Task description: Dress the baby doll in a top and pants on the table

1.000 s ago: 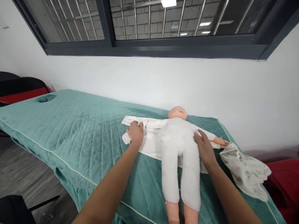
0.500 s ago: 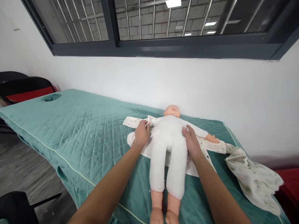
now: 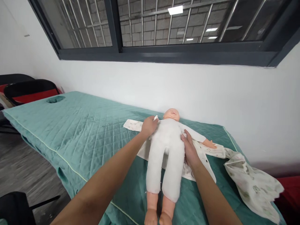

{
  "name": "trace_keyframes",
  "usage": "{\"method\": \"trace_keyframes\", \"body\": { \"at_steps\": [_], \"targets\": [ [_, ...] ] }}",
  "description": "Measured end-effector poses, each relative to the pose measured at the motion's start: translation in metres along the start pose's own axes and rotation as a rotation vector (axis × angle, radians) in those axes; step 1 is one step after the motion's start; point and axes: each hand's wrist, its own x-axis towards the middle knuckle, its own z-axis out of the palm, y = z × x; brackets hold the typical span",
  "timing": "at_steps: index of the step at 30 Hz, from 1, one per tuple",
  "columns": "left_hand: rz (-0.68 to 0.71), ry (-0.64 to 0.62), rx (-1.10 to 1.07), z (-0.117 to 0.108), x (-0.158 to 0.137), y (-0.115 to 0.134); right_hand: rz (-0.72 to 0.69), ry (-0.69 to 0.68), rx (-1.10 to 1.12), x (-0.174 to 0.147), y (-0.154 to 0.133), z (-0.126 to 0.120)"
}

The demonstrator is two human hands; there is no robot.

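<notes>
A baby doll (image 3: 165, 137) with a white cloth body lies on its back, head toward the wall and bare feet toward me. Under it a white patterned baby shirt (image 3: 201, 157) is spread, one sleeve out to each side. At the doll's shoulder on the left, my left hand (image 3: 149, 126) is closed in a pinch, with a bit of white shirt fabric showing at the fingertips. My right hand (image 3: 190, 149) grips the doll's side on the right, thumb against the torso; its other fingers are partly hidden. The doll's arm on the right stretches outward over the shirt.
A green quilted bed (image 3: 93, 131) with a face hole (image 3: 55, 99) stands along the white wall, below a barred window (image 3: 152, 28). Crumpled patterned cloth (image 3: 254, 184) lies at its right end. Chairs (image 3: 35, 90) stand far left; a black chair (image 3: 16, 207) is at lower left.
My left hand has moved up and right, closer to the doll's head, with white fabric at its fingertips. My right hand stays at the doll's side. The view has shifted slightly.
</notes>
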Motion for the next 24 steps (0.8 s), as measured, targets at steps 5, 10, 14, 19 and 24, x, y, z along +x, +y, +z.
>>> {"method": "trace_keyframes", "body": {
  "at_steps": [5,10,14,19,24],
  "targets": [
    [0.105,-0.066,0.077,-0.006,-0.008,0.038,0.066,-0.154,0.144,0.0,-0.007,0.006],
    [0.184,-0.109,0.343,-0.007,-0.028,0.06,0.105,-0.254,0.237,-0.003,-0.015,0.01],
    [0.213,-0.137,0.407,-0.009,-0.059,0.07,0.101,-0.191,0.182,-0.004,-0.015,0.009],
    [0.38,-0.181,0.345,-0.02,-0.114,0.067,0.043,-0.127,0.097,-0.003,-0.01,0.009],
    [0.492,0.011,0.226,-0.034,-0.155,0.016,0.042,-0.086,0.037,-0.002,-0.006,0.01]
  ]
}}
